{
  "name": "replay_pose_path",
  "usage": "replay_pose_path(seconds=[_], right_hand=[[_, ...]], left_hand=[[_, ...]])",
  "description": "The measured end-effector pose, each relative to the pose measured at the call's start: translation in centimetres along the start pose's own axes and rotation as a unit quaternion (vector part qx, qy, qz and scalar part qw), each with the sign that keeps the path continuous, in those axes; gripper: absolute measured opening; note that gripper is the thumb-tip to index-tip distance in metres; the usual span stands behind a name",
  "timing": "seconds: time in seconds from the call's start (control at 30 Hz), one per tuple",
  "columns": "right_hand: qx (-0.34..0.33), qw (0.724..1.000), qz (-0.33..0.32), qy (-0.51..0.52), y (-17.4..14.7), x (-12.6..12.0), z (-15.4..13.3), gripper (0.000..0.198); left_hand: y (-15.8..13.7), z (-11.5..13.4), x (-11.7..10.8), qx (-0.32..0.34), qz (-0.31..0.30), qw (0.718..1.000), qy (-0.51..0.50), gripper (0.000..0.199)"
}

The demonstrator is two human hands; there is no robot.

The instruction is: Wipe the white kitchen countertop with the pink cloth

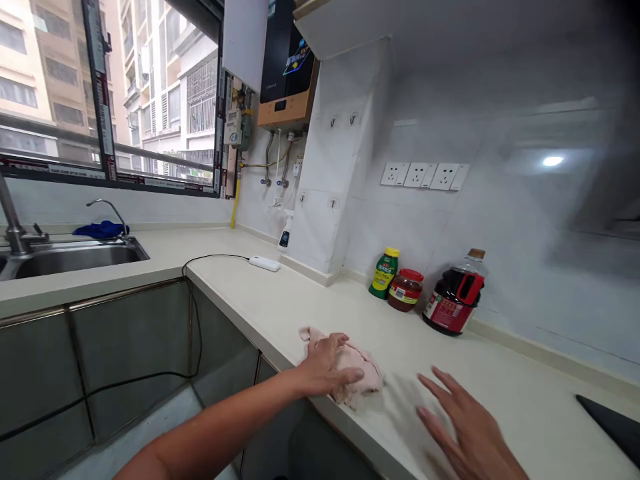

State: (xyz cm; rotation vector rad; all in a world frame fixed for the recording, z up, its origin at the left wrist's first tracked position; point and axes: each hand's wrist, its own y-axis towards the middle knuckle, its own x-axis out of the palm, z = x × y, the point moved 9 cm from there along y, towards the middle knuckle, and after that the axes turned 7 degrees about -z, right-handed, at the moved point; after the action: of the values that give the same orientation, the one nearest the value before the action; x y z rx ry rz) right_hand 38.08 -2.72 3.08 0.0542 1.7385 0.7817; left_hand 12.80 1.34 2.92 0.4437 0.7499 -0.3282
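A crumpled pale pink cloth (367,373) lies near the front edge of the light countertop (280,307). My left hand (327,367) is on top of the cloth, with its thumb stretched across it and the fingers curled over its far side; part of the grip is hidden. To the right, my right hand (457,427) hovers over the counter with its fingers spread and nothing in them. It is slightly blurred and apart from the cloth.
Along the wall stand a green bottle with a yellow cap (384,273), a red-lidded jar (405,291) and a large dark sauce bottle (455,293). Further left are a white power strip (265,263), a spray bottle (285,231) and a sink (80,260). A black flat object (613,420) is at right.
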Motion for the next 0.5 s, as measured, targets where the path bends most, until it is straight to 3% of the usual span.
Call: replay_pose_path(seconds=[0.1,0.2,0.33,0.5], right_hand=[[-0.096,0.993,-0.067,-0.012,5.1,0.5,-8.0,0.052],[-0.142,0.972,-0.185,-0.018,8.4,3.5,-12.7,0.046],[-0.148,0.962,-0.227,-0.026,10.4,6.7,-15.2,0.047],[-0.133,0.965,-0.22,-0.045,10.6,8.1,-15.4,0.042]], left_hand=[[-0.5,-1.7,-3.0,0.008,0.062,0.998,0.0,0.052],[-1.1,-4.1,-6.4,-0.025,0.119,0.99,0.069,0.028],[-1.4,-6.8,-9.3,-0.071,0.159,0.976,0.13,0.017],[-0.4,-7.2,-8.8,-0.065,0.142,0.972,0.175,0.019]])
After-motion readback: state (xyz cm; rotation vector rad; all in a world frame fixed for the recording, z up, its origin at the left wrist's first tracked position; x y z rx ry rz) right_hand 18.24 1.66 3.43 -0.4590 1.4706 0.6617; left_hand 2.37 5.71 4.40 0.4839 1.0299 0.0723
